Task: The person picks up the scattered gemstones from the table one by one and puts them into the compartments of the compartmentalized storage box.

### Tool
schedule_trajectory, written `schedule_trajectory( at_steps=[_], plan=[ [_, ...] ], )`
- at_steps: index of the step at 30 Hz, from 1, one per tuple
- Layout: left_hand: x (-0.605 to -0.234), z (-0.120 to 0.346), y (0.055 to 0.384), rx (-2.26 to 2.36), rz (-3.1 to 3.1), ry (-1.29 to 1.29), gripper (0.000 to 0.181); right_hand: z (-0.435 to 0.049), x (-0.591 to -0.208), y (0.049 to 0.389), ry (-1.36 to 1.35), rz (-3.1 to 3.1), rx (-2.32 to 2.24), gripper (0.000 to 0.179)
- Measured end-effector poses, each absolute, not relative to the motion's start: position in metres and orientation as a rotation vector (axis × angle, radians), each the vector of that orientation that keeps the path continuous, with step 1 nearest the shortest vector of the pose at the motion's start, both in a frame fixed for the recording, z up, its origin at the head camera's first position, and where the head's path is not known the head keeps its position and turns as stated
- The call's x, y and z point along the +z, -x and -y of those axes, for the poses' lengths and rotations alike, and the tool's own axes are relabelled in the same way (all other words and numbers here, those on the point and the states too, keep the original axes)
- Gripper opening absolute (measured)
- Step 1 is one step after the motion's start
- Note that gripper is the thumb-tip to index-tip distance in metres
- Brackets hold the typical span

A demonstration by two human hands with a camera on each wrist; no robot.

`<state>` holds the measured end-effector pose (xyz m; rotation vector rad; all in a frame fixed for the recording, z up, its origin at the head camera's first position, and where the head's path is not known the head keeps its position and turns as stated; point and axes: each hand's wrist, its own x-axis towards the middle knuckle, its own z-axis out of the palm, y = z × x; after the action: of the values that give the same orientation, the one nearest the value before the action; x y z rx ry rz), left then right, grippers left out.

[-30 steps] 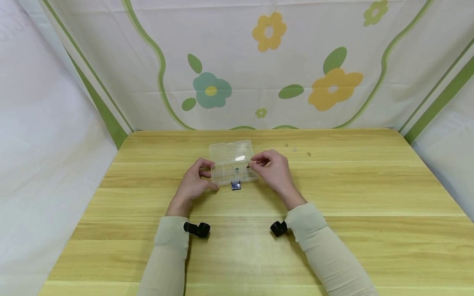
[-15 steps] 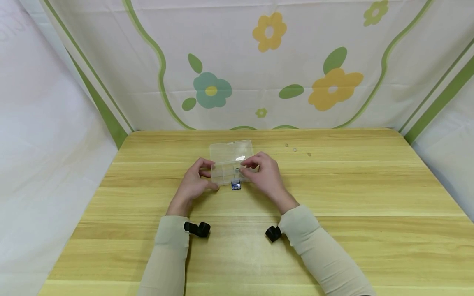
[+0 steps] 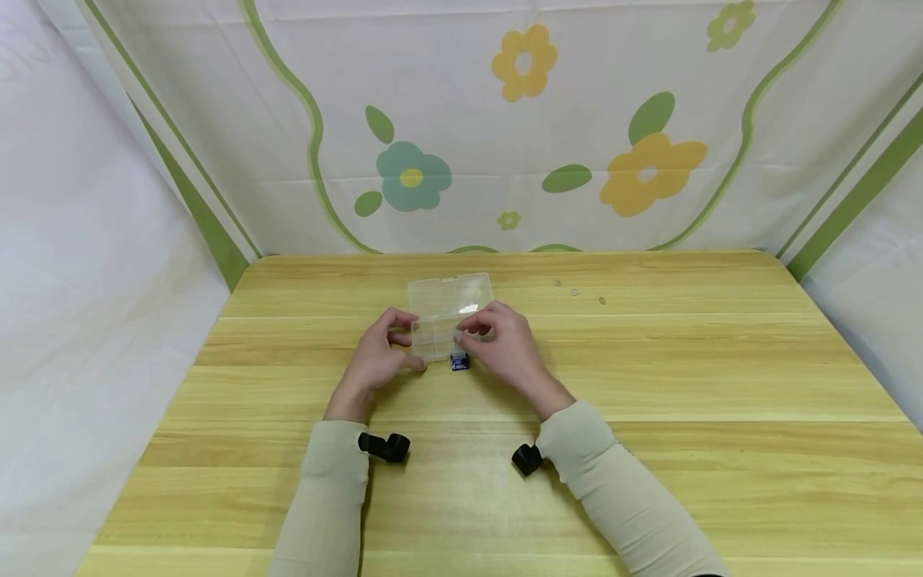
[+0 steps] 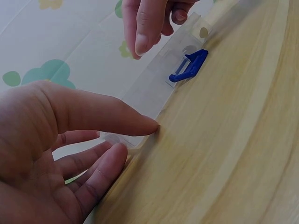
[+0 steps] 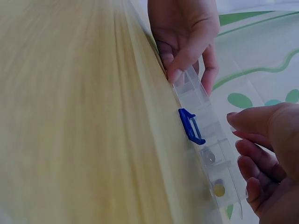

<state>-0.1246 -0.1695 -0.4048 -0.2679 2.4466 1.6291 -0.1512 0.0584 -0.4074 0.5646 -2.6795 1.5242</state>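
A clear plastic compartment box lies on the table, its clear lid tipped open to the back and its blue latch hanging at the front. My left hand grips the box's left end, thumb at the front, fingers behind. Over the middle compartments is my right hand; its thumb and index finger pinch a small pale thing, mostly hidden by the fingertips. In the right wrist view a silvery disc and a gold-coloured disc sit in separate compartments toward the right end.
Three small round pieces lie on the table at the back right, the nearest piece farthest right. Behind the table hangs a floral cloth. A black wrist camera sticks out from the right cuff.
My right hand has moved left along the box, from its right end to above the middle compartments. My left hand and the box have stayed in place.
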Motion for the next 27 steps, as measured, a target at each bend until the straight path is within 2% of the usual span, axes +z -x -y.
schedule_trajectory(
  at_steps=[27],
  plan=[
    [-0.4058,0.1694,0.1245,1.625,-2.458,0.264,0.073,-0.054,-0.4093,0.1496,-0.621,2.801,1.307,0.012]
  ],
)
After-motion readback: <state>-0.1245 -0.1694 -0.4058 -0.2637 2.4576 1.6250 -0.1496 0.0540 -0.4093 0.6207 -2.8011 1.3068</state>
